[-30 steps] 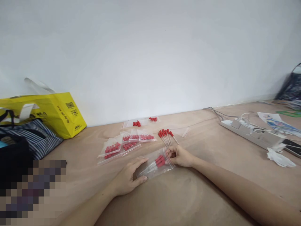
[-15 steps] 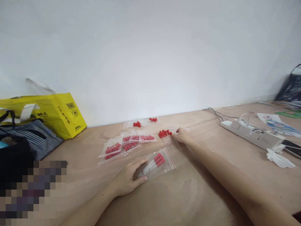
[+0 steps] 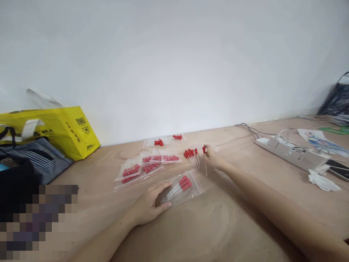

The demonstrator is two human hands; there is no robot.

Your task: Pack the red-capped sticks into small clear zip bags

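My left hand (image 3: 152,203) rests on the table with fingers and thumb around the closed end of a clear zip bag (image 3: 195,189), which contains a few red-topped droppers (image 3: 184,183). My right hand (image 3: 213,157) pinches one dropper (image 3: 204,150) by its red bulb, its thin glass tube pointing down. Just left of it, several loose droppers (image 3: 191,155) lie side by side on the table. Several filled zip bags (image 3: 152,168) overlap one another at the left of these.
Two more bags (image 3: 148,144) with red bulbs lie near the wall. A yellow bag (image 3: 79,134) and a striped bag (image 3: 51,160) stand left. At right are a power strip (image 3: 294,155), white crumpled gloves or tissue (image 3: 324,181) and a printed sheet (image 3: 321,140).
My right hand has lifted one dropper and drawn it a little to the right, apart from the loose row. The left hand stays at the bag.
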